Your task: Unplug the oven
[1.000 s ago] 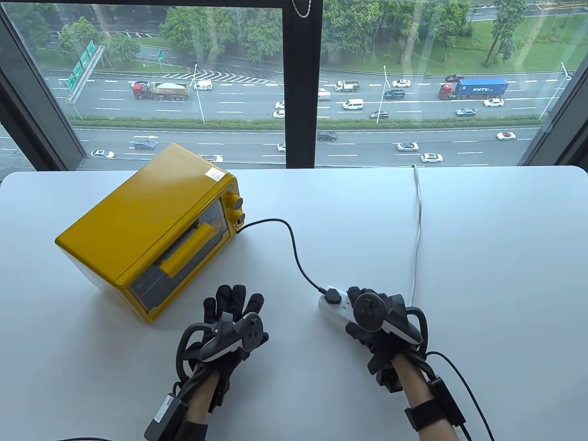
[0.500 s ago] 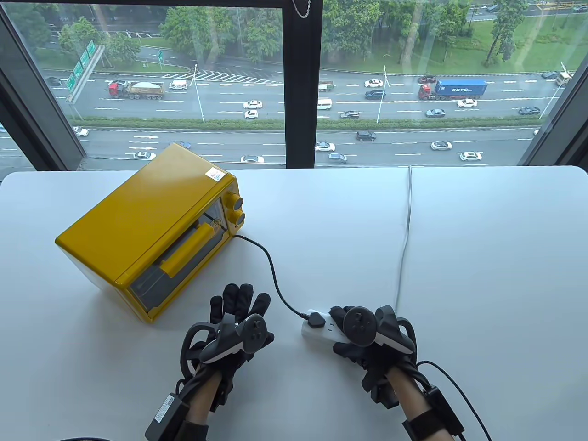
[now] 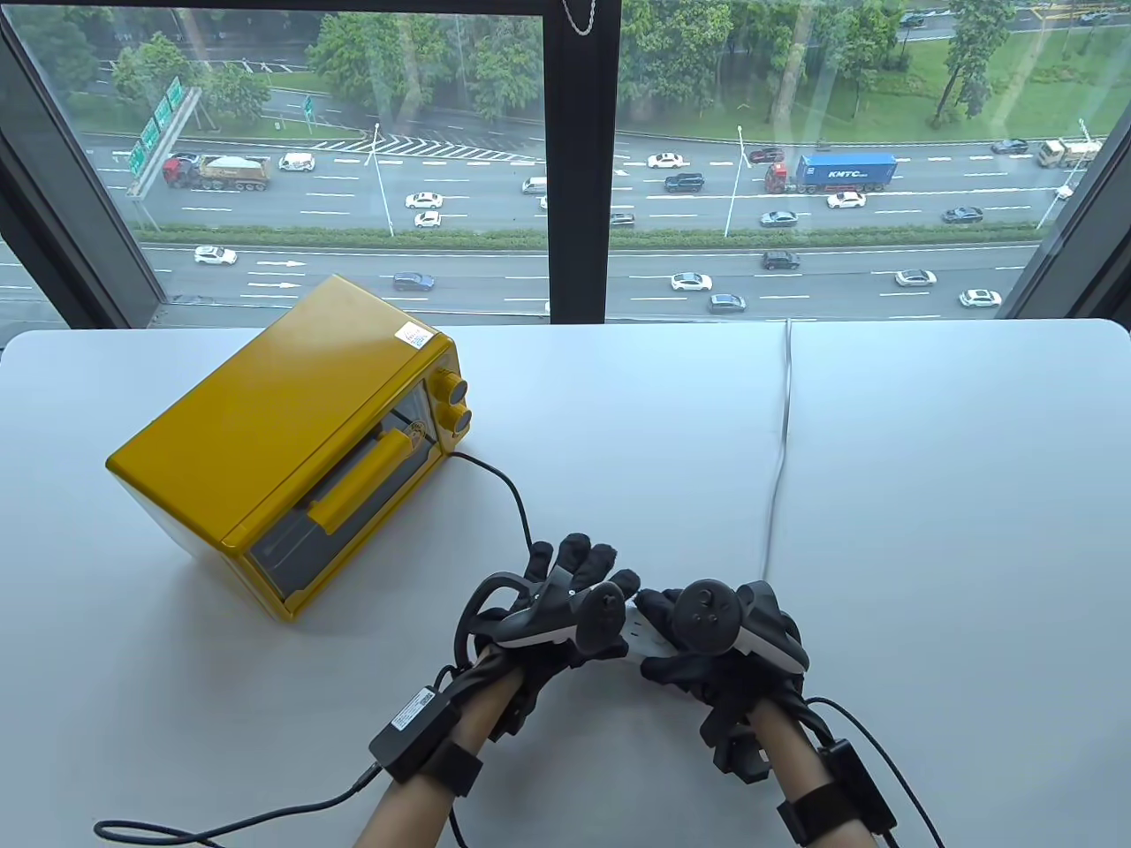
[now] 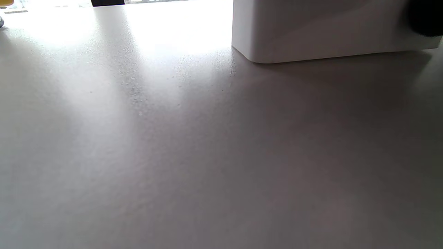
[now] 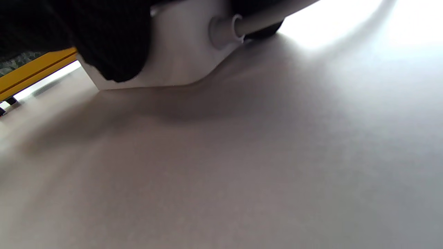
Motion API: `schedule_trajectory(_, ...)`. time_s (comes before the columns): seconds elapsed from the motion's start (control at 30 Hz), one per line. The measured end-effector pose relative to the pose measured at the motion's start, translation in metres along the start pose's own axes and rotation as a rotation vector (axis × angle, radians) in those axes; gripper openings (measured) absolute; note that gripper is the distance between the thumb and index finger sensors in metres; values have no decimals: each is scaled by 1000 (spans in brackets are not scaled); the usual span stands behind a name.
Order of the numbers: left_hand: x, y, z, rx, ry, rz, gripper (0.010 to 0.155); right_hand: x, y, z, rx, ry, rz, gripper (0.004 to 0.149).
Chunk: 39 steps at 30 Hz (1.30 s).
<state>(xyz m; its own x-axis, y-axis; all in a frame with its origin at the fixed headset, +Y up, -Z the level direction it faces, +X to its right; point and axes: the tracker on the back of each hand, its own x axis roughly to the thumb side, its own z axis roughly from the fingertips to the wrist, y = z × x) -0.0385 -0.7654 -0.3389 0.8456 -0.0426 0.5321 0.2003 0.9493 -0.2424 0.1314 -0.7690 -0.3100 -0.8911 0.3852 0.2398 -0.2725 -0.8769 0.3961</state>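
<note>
The yellow oven (image 3: 292, 442) stands at the table's left, and its black cord (image 3: 523, 517) runs down under my left hand (image 3: 579, 574). The white power strip (image 3: 641, 632) lies between my hands. My right hand (image 3: 680, 623) grips its right part; in the right wrist view a gloved finger (image 5: 110, 41) lies against the strip (image 5: 180, 52). My left hand lies over the strip's left end, where the plug is hidden. The left wrist view shows only the strip's end (image 4: 311, 34) on the table. I cannot tell whether the left hand holds the plug.
The strip's white cable (image 3: 782, 442) runs from my right hand up to the table's far edge by the window. The oven's front faces my hands. A black glove cable (image 3: 221, 821) lies at the near edge on the left.
My right hand slid the strip left and nearer to me. My left hand then moved right and now covers the plug end, which had been in plain view.
</note>
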Motion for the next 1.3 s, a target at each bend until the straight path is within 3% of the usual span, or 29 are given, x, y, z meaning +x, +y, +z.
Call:
schedule_trajectory(0.2, -4, 8, -10, 67, -17, 116, 65, -1, -1, -1, 5, 0, -17, 80)
schedule_trajectory(0.5, 5, 16, -3, 233, -23, -48, 58, -2, -2, -1, -5, 4, -34, 80)
schedule_trajectory(0.7, 12, 22, 1, 225, -46, -151, 53, -2, -1, -2, 17, 2, -37, 80)
schedule_trajectory(1.03, 4, 25, 3, 199, -67, -31, 49, -2, -1, -4, 44, 1, -48, 82)
schedule_trajectory(1.1, -7, 48, 14, 274, -71, 111, 48, -1, -2, -4, 43, 1, -27, 82)
schedule_trajectory(1.17, -19, 78, 27, 244, -41, 203, 48, 0, -2, -4, 45, 9, -36, 82)
schedule_trajectory(1.23, -29, 95, 40, 269, -4, 128, 47, 2, -3, -4, 43, 11, -7, 81)
schedule_trajectory(1.3, -36, 94, 47, 273, 28, 47, 45, 1, -3, -5, 55, 12, -26, 82)
